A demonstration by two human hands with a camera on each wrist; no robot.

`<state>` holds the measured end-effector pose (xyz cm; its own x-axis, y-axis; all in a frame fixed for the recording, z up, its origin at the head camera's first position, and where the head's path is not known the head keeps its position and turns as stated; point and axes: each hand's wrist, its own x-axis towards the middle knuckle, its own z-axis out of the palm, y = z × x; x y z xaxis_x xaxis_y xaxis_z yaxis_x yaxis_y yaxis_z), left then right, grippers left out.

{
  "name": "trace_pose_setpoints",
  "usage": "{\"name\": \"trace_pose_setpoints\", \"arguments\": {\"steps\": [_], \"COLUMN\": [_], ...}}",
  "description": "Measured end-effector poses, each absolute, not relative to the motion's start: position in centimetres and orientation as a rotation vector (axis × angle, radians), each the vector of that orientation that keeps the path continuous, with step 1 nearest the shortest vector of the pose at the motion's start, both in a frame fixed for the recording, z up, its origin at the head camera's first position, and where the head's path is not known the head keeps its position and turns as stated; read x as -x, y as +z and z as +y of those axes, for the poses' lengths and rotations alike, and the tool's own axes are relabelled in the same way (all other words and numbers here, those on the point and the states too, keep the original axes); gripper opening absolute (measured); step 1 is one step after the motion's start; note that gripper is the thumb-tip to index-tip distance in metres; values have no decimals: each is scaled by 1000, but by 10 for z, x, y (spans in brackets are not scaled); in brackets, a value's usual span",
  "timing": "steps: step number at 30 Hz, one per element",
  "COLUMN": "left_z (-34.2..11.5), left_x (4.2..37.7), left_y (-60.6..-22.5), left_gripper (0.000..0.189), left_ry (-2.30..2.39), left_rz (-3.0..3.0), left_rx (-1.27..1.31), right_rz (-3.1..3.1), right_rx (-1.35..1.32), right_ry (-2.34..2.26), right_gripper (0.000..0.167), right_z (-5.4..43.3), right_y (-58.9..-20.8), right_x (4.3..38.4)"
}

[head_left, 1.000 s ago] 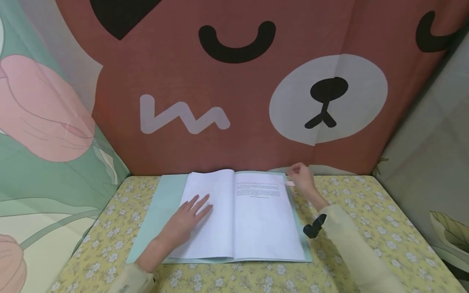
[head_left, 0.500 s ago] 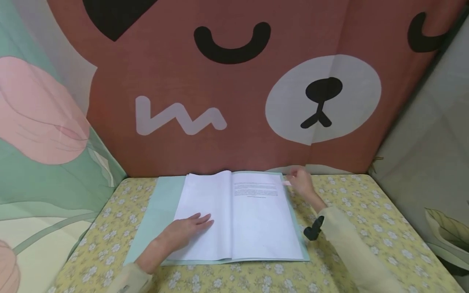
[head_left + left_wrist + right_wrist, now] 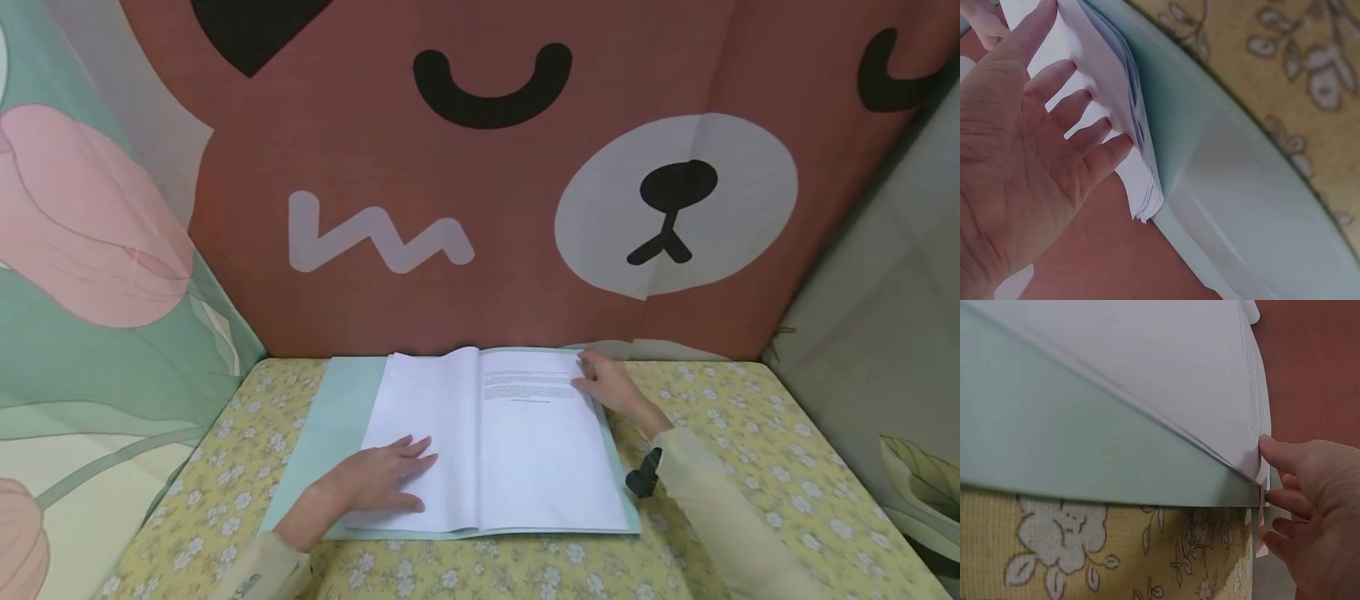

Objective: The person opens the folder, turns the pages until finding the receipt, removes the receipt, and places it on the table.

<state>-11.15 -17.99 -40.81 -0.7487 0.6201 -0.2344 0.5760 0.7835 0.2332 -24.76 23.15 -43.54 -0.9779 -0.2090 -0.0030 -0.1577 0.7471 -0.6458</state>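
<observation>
An open folder [image 3: 347, 400] with a light green cover holds white sheets. The left page [image 3: 420, 392] looks blank, while the right page [image 3: 551, 467] carries a short block of print near its top. My left hand [image 3: 378, 477] rests spread over the lower left page; in the left wrist view its fingers [image 3: 1088, 134] lie apart along the paper stack. At the upper right corner my right hand [image 3: 611, 383] pinches the edge of the right page, thumb on top and index finger at the edge. A pale pink sticky tab [image 3: 1262, 522] sticks out there beside the fingers.
The folder lies on a table with a yellow floral cloth [image 3: 750, 467]. Behind the table hangs a reddish-brown cloth [image 3: 510, 292] with a bear print. More printed fabric [image 3: 97, 358] closes off the left side.
My right hand has come down and inward from beside the tab onto the page's edge. The left hand has slid lower on the left page, its thumb now spread out.
</observation>
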Motion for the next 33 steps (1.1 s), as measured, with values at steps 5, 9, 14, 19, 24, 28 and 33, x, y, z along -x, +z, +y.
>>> {"name": "trace_pose_setpoints", "arguments": {"steps": [5,9,14,19,24,28,33], "left_z": [-181,-181,-181,-181,-181,-180,-180], "left_x": [113,113,113,112,113,113,113], "left_y": [-412,-415,-416,-418,-419,-420,-421], "left_gripper": [79,79,80,79,79,79,78], "left_ry": [255,268,301,338,349,353,371], "left_rz": [2660,2659,2663,2664,2667,2673,2678], "left_rx": [-876,-864,-853,-816,-808,-807,-809], "right_rz": [2839,2852,2839,2827,2851,2869,2883], "right_rx": [358,370,374,388,459,481,441], "right_ry": [-969,-866,-811,-820,-842,-867,-887], "right_gripper": [67,70,70,68,64,61,58], "right_z": [232,231,232,231,231,230,227], "right_y": [-438,-440,-445,-447,-451,-451,-450], "right_x": [246,248,252,252,251,250,250]}}
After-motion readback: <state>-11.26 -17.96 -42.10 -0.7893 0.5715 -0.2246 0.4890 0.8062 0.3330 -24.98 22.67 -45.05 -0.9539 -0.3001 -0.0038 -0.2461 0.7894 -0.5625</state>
